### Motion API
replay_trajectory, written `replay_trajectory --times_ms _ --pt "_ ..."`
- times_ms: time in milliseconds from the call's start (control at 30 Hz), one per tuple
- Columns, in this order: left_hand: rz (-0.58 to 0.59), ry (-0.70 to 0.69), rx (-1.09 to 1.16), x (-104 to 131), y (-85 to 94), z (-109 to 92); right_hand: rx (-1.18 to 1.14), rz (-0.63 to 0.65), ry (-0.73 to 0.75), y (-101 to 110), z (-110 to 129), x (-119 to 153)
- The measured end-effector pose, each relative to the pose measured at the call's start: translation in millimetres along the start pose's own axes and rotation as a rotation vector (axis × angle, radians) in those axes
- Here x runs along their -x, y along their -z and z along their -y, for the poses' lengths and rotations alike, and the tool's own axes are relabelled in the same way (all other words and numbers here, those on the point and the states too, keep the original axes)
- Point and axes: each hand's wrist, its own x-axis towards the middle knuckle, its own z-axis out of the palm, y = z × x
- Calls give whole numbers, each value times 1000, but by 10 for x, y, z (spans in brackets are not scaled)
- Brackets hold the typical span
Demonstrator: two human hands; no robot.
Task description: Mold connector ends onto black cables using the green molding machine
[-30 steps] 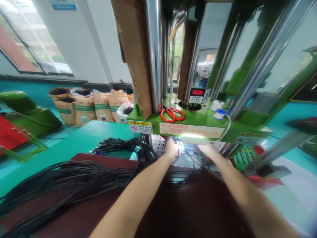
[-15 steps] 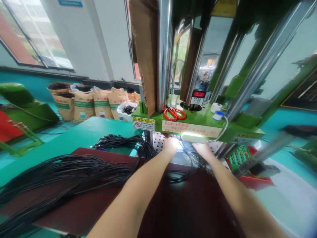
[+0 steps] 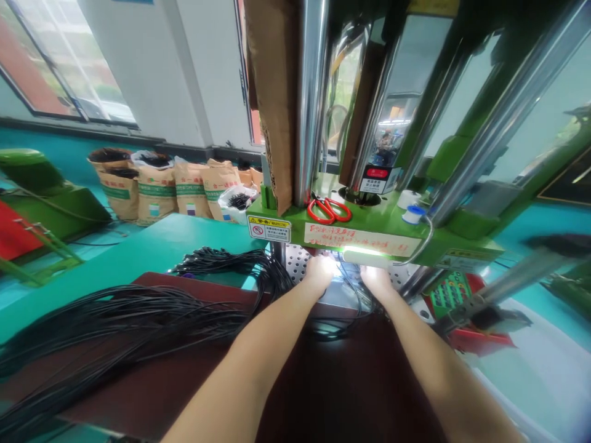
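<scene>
Black cable [image 3: 330, 337] ran in loops between the two hands and lay coiled at six o'clock below them, at the foot of the green press [image 3: 457, 241]. On the press, a sticker [image 3: 270, 229] at ten o'clock read "WARNING" beside Chinese characters; the red handwriting on the paper strip [image 3: 360, 240] at twelve o'clock was too blurred to read, as was the small print of the red-and-black label [image 3: 376, 178] at one.

The left hand [image 3: 319, 274] was curled, the right hand [image 3: 376, 283] nearly level with it; the glare of the white lamp [image 3: 367, 257] washed out both sets of fingers, so I couldn't tell whether either gripped the cable. A cable bundle [image 3: 129, 326] at nine o'clock was cut off at the left edge.

Compared with a second ago, the right hand had come in closer to the left and showed more clearly below the lamp. The red-handled scissors [image 3: 329, 210], between eleven and twelve, and the blue-and-white spool [image 3: 413, 214] at two had stayed put on the press.
</scene>
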Motion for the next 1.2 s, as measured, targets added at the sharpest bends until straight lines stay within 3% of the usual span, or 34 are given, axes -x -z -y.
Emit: replay_trajectory --times_ms 167,400,700,933,1200 --pt "-73 -27 -73 69 57 -79 53 -17 25 82 -1 93" --pt "-169 -45 -72 149 -70 -212 102 -27 116 121 132 133" --pt "-186 -107 -63 105 -72 -134 177 -29 176 113 165 125" --pt "-185 -109 -81 38 -96 -120 209 -45 213 120 358 24" --pt "-253 -162 -156 185 -175 -263 165 -73 312 178 367 98"
